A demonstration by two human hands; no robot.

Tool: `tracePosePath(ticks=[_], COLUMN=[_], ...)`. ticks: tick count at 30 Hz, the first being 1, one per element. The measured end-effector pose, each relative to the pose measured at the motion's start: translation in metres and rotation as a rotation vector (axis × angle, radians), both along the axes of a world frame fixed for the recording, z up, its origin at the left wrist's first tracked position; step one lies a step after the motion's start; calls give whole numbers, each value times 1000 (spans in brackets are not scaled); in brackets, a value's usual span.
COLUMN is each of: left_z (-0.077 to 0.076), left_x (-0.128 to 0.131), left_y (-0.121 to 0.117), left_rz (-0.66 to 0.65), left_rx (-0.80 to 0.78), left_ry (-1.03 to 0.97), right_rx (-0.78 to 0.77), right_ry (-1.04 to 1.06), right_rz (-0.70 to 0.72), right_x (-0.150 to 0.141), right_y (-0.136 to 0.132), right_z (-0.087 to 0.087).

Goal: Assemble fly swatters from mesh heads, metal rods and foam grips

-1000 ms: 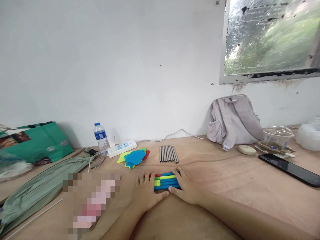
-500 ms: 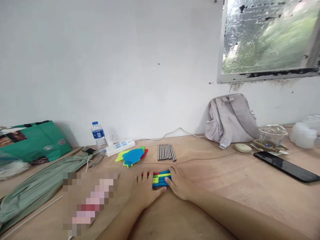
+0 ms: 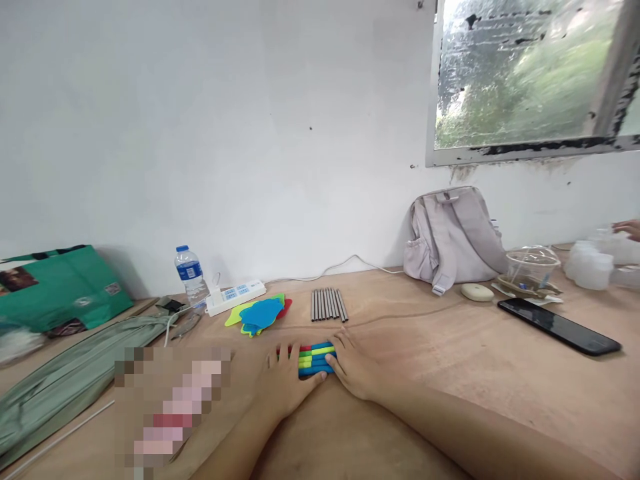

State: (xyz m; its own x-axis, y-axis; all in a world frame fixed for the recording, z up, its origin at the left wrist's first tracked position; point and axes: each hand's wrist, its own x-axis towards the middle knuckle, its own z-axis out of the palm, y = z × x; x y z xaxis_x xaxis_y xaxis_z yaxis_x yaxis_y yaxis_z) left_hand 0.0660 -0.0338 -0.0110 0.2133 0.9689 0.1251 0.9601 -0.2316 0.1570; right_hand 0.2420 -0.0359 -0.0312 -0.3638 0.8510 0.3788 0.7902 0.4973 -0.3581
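A flat row of coloured sticks (image 3: 316,364) in red, green, yellow and blue lies crosswise on the wooden table in front of me. My left hand (image 3: 286,383) covers the row's left end, fingers over the top and thumb along the near edge. Around the right end is my right hand (image 3: 356,371), its thumb resting on the blue sticks. Both hands keep the sticks side by side, hiding their outer ends. Beyond them several thin metal tubes (image 3: 329,305) lie lined up. Flat blue, yellow and red cut-out shapes (image 3: 263,315) are piled to their left.
At the back left are a power strip (image 3: 237,297), a water bottle (image 3: 190,272) and a green bag (image 3: 65,287). A backpack (image 3: 455,240) leans on the wall. To the right lie a phone (image 3: 560,325) and plastic containers (image 3: 590,267); another person's hand (image 3: 629,229) is beside them.
The view has turned slightly to the right. Another person's hand has come into sight at the right edge. Both my hands stay on the row of sticks, which looks about the same.
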Motion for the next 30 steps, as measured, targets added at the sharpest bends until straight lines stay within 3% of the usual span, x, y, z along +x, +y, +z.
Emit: tracePosePath(ticks=[9,18,24,30], left_z=[2,1,1,9], left_x=[0,-4,-10,-16], left_y=[-1,1,5,6], left_rz=[8,-29,-108,-186], left_rx=[-14,26,65,-27], left_ry=[6,17,-38,-51], right_rx=[-37,-81,-80,-91], right_ry=[56,383,225,146], right_rz=[31,40,352,470], right_x=[3,16,44,43], right_y=[0,9,14,15], right_z=[1,1,12,14])
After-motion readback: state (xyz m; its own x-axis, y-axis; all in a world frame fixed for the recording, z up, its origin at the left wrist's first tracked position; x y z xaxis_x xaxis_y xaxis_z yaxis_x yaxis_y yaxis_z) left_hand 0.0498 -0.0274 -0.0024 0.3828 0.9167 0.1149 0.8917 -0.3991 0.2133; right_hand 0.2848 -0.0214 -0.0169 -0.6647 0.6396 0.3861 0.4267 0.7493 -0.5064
